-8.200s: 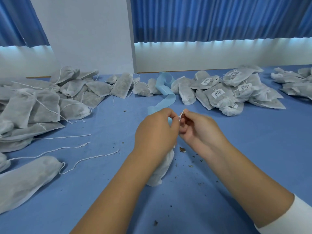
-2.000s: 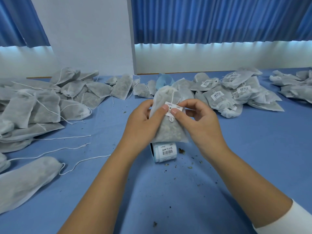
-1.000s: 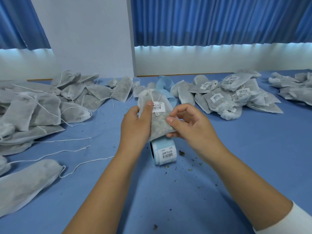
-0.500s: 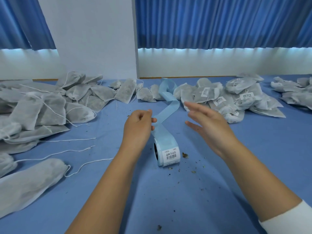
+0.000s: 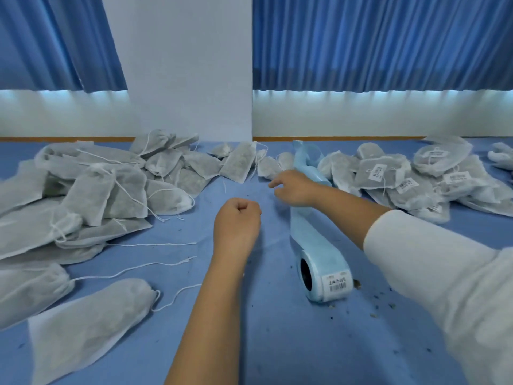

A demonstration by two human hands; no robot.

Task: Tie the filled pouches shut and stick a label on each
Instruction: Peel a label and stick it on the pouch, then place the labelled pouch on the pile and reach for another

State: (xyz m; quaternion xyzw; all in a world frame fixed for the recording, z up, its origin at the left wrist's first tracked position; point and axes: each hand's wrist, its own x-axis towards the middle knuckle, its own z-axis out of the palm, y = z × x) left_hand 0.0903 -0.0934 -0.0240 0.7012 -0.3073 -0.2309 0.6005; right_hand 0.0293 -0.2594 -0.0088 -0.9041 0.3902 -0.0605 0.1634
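Note:
My left hand (image 5: 236, 219) is a closed fist above the blue table, holding nothing that I can see. My right hand (image 5: 293, 187) reaches far forward with fingers spread, just short of a small grey pouch (image 5: 268, 167) at the back. A roll of barcode labels (image 5: 324, 276) stands on the table right of my left arm, its pale blue backing strip (image 5: 308, 173) trailing away under my right hand. Unlabelled grey pouches (image 5: 91, 190) with loose white strings lie heaped at the left. Pouches with white labels (image 5: 399, 176) are piled at the right.
Loose white strings (image 5: 150, 244) run across the blue table (image 5: 277, 343) from the left heap. Dark crumbs (image 5: 372, 301) are scattered near the label roll. More pouches (image 5: 502, 155) lie at the far right edge. A white wall and blue curtains stand behind the table.
The labelled pouch that both hands held a second ago is out of them. My right hand has stretched forward toward the back row of pouches. My left hand has closed into a fist.

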